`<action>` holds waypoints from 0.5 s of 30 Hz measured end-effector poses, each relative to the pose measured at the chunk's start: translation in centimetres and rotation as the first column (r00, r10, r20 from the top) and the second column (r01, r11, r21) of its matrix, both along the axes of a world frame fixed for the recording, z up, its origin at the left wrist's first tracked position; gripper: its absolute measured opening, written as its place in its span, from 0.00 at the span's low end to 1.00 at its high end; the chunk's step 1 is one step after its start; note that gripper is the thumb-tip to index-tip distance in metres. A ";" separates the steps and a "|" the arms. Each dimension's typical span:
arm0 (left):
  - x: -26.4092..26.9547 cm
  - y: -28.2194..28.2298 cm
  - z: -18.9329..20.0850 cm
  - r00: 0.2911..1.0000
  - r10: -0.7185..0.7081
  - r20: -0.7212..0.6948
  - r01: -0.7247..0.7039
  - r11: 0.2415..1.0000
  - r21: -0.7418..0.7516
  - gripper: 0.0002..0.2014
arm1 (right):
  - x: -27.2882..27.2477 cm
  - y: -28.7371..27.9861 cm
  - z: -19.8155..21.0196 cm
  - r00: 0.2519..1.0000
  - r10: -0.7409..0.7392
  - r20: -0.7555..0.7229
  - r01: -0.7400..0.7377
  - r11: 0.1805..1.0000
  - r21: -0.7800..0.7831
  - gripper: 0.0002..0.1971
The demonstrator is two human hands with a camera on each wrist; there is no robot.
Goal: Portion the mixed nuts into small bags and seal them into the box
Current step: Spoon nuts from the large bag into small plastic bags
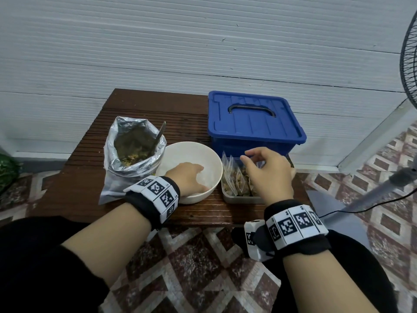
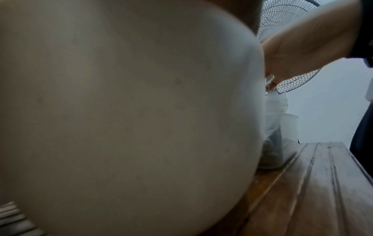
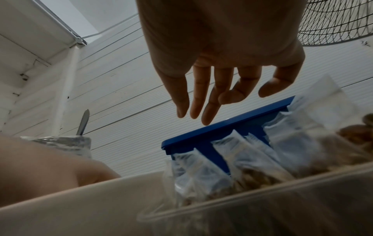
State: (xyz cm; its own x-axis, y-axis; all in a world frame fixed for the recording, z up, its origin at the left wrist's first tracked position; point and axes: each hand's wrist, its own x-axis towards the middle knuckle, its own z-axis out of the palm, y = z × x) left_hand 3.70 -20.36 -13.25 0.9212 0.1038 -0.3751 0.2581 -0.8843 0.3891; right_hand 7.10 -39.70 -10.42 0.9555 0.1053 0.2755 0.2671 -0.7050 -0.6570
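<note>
Head view. Your right hand (image 1: 266, 170) hovers above the filled small bags (image 1: 239, 179), which stand upright in a shallow clear tray (image 1: 237, 198) just in front of the blue box (image 1: 255, 123). The fingers are loosely spread and hold nothing. The box lid is on, so the likely step is to collect the bags for boxing. Open the lid first, or keep one hand free for it. Take each bag by its upper edge, above the nuts, and lift straight up so that the neighbouring bags stay standing. Your left hand (image 1: 190, 177) lies inside the white bowl (image 1: 209, 159), palm down; whether the fingers press or hold anything there cannot be told. The foil bag of mixed nuts (image 1: 133, 150), with a spoon (image 1: 160, 134) standing in it, is just left of the bowl on the wooden table (image 1: 135, 105).

Left wrist view. The bowl wall (image 2: 121, 111) fills most of the picture, so the left fingers are hidden. Past it, your right hand (image 2: 298, 47) reaches down toward a clear bag (image 2: 274, 127).

Right wrist view. The right fingers (image 3: 207, 99) hang relaxed and slightly apart, clear of the bag tops (image 3: 238, 148). Lower the wrist and close thumb against forefinger on one top at a time.
</note>
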 end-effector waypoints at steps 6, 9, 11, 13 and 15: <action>-0.1 0.2 0.0 0.976 0.172 0.130 -0.149 0.974 -0.170 0.14 | -0.4 0.3 0.0 1.000 -0.012 -0.027 0.012 1.000 -0.008 0.07; 0.1 0.2 0.3 0.933 0.271 0.237 -0.193 0.931 -0.309 0.07 | -0.6 0.4 0.2 0.999 -0.013 -0.031 0.012 1.000 -0.027 0.07; 0.1 0.0 0.8 0.903 0.315 0.294 -0.203 0.913 -0.355 0.06 | -0.9 0.5 0.5 0.999 0.008 -0.035 -0.009 0.999 -0.043 0.08; 0.1 -0.3 1.2 0.871 0.338 0.356 -0.200 0.907 -0.371 0.05 | -1.0 0.7 0.6 0.998 0.051 -0.036 -0.052 0.997 -0.051 0.09; 0.0 -0.6 1.6 0.824 0.359 0.438 -0.170 0.895 -0.413 0.04 | -1.1 0.9 0.6 0.995 0.100 -0.030 -0.101 0.993 -0.055 0.10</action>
State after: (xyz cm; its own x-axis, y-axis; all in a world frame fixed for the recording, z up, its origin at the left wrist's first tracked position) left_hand 3.69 -20.98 -11.65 0.9443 0.3235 0.0611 0.1528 -0.5950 0.7890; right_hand 6.05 -38.83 -9.80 0.9463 0.2161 0.2404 0.3212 -0.7117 -0.6247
